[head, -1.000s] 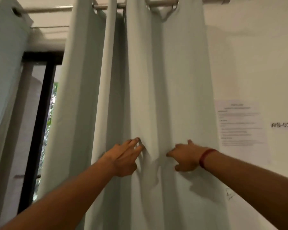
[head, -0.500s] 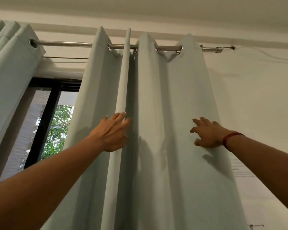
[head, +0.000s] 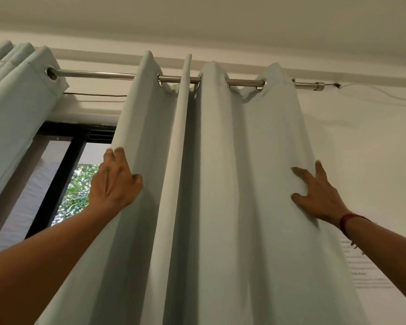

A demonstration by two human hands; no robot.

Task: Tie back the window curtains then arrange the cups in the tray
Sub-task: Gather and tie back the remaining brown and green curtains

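Our left grip (head: pixel 114 184) has moved outward and now curls round the left edge of the curtain (head: pixel 220 184). Our right grip (head: pixel 319 195) has moved to the right edge and presses there with fingers spread. We judge that gathering can begin.

Head cam tilted up, close to curtain (head: pixel 220 184).

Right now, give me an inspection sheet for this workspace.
Surface: nothing seen.
Job's things: hanging curtain on rod, not tied; second curtain bunched beside it; cups and tray not in view.
Clutter: nothing seen.
Hands: left hand grips the hanging curtain's edge; right hand presses flat on it.
Cables: thin wire below the rod.
Surroundings: window; printed notice on wall.
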